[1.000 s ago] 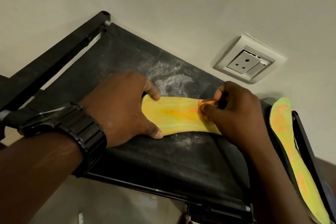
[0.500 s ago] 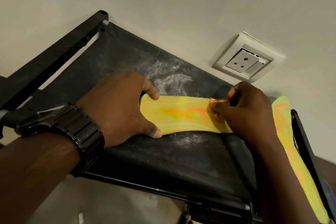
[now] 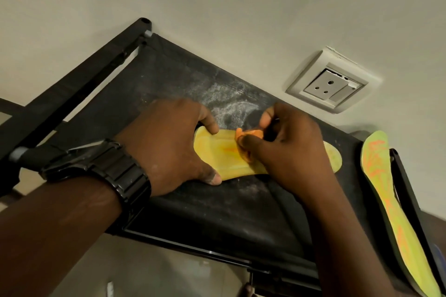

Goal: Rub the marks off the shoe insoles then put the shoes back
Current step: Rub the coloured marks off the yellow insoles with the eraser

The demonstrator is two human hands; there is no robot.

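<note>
A yellow insole [image 3: 222, 154] with faint orange marks lies flat on the black fabric shelf [image 3: 217, 212]. My left hand [image 3: 169, 144] presses down on its heel end, with thumb and forefinger at either edge. My right hand [image 3: 284, 147] pinches a small orange wad of cloth [image 3: 248, 136] and holds it against the middle of the insole, covering most of the front half. The toe end [image 3: 334, 159] shows past my right hand. A second yellow-green insole [image 3: 383, 190] with strong orange marks lies at the shelf's right edge.
The shelf has a black tube frame [image 3: 79, 84] and stands against a pale wall. A white wall socket [image 3: 330, 79] sits above its far right side. White dust covers the fabric [image 3: 231, 99] behind my hands. Pale floor shows below.
My right hand has slid the orange wad leftward along the insole, from near the toe end to the middle. My left hand has stayed on the heel end.
</note>
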